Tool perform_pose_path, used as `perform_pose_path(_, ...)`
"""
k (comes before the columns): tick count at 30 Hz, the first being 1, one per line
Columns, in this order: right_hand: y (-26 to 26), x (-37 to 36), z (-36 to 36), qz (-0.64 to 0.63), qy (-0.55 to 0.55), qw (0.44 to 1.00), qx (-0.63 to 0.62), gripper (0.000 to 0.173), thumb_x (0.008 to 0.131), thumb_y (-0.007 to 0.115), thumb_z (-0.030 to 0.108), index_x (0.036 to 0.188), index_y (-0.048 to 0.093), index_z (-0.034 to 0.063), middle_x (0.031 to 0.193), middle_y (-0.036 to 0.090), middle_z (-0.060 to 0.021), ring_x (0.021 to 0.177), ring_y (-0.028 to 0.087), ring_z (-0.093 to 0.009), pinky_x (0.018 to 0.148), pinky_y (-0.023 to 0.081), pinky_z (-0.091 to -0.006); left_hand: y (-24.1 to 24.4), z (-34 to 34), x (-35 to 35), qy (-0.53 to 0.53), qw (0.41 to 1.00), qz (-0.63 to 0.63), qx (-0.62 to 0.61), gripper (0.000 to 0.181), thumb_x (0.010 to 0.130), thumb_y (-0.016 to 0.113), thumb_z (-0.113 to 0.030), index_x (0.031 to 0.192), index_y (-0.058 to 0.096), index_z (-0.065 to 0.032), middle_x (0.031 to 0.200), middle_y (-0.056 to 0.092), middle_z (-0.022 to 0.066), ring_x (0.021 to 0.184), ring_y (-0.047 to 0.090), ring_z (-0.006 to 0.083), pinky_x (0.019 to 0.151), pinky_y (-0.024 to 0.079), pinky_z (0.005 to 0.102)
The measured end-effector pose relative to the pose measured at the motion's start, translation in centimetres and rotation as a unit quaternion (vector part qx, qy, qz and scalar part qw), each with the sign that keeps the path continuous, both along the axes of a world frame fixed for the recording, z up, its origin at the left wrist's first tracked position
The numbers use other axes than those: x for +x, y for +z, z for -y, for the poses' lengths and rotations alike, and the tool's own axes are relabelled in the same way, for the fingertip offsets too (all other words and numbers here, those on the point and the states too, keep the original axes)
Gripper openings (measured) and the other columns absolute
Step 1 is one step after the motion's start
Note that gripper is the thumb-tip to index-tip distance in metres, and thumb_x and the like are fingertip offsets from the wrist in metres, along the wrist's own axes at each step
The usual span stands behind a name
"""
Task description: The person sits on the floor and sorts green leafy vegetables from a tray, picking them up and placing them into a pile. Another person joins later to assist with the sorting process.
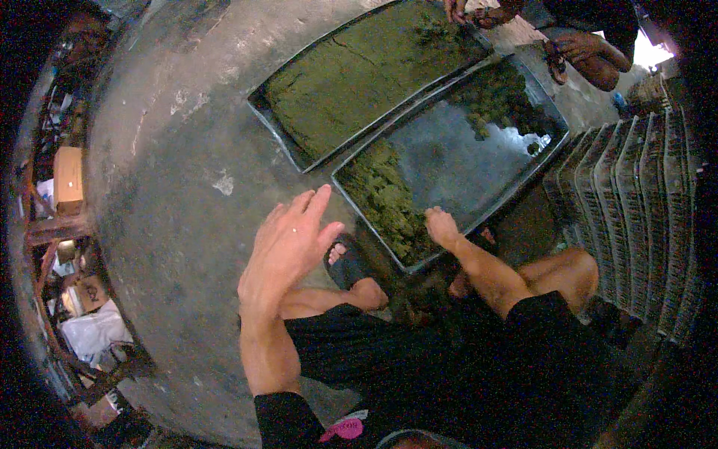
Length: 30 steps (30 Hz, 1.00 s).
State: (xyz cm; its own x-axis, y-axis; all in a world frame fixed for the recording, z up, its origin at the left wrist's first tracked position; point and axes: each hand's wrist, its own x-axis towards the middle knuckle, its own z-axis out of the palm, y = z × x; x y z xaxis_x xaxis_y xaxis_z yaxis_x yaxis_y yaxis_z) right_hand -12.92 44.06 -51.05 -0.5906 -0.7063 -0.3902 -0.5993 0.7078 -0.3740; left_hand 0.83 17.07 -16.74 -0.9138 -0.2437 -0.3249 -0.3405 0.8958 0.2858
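Note:
My left hand is raised above the concrete floor, palm down, fingers extended and thumb apart, with nothing in it. Before me lies a shallow rectangular tray, tilted across the view. Green leafy material covers its near left end, and more lies towards its far end. Between them the bare bottom looks smooth and grey-blue. Over the tray's near part, beside the green material, is my right hand with its fingers curled. Whether it pinches anything is hidden.
Alongside lies a second tray spread with green material. Another person's hand is at its far corner. A tall stack of dark ribbed trays stands at right. Shelving with a cardboard box and a white bag lines the left.

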Motion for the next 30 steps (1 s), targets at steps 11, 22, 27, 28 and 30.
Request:
perform_pose_path(11, 3.6, -1.6, -0.9, 0.444, -0.276, 0.849, -0.081, 0.038, 0.075, 0.069, 0.021, 0.102, 0.054, -0.0015, 0.071, 0.06, -0.0085, 0.049, 0.051, -0.021, 0.052, 0.048, -0.0352, -0.3, 0.3, 0.2, -0.025, 0.999, -0.021, 0.007, 0.05, 0.087, 0.053, -0.033, 0.126, 0.043, -0.0042, 0.12, 0.053, 0.0178, 0.107, 0.052, 0.0349, 0.09, 0.044, 0.0412)
perform_pose_path(22, 6.7, 3.1, 0.3, 0.263, -0.248, 0.925, -0.116, 0.036, 0.075, 0.069, 0.033, 0.094, 0.064, 0.0031, 0.082, 0.064, -0.0121, 0.072, 0.06, -0.026, 0.063, 0.049, -0.038, -1.1, 0.5, 2.3, 0.001, 0.997, -0.077, 0.015, 0.037, 0.085, 0.056, -0.032, 0.108, 0.048, -0.0035, 0.098, 0.059, 0.0195, 0.094, 0.056, 0.0377, 0.078, 0.046, 0.046)
perform_pose_path(27, 7.8, 1.4, -1.5, 0.538, -0.436, 0.679, -0.244, 0.024, 0.075, 0.071, 0.023, 0.086, 0.061, 0.0048, 0.074, 0.059, -0.0043, 0.061, 0.054, -0.017, 0.052, 0.048, -0.0346, -1.9, 0.8, 2.0, -0.015, 0.996, -0.086, 0.017, 0.036, 0.085, 0.054, -0.033, 0.105, 0.049, -0.004, 0.1, 0.059, 0.0192, 0.097, 0.056, 0.0365, 0.08, 0.046, 0.046)
perform_pose_path(28, 7.5, 1.7, -2.0, 0.577, -0.415, 0.656, -0.255, 0.029, 0.076, 0.07, 0.025, 0.091, 0.054, 0.0053, 0.075, 0.056, -0.0086, 0.067, 0.055, -0.019, 0.054, 0.043, -0.0336, -2.1, 0.7, 1.8, -0.02, 0.996, -0.089, 0.019, 0.036, 0.085, 0.054, -0.034, 0.105, 0.049, -0.0039, 0.1, 0.059, 0.0189, 0.097, 0.056, 0.0362, 0.08, 0.046, 0.0458)
perform_pose_path(30, 6.6, 1.7, -2.6, 0.442, -0.42, 0.768, -0.193, 0.032, 0.076, 0.071, 0.026, 0.093, 0.055, 0.005, 0.075, 0.056, -0.0097, 0.064, 0.055, -0.02, 0.051, 0.043, -0.0351, -2.0, 0.2, 1.0, -0.031, 0.995, -0.089, 0.019, 0.035, 0.085, 0.054, -0.034, 0.103, 0.05, -0.0038, 0.099, 0.059, 0.0182, 0.098, 0.056, 0.0353, 0.08, 0.046, 0.0456)
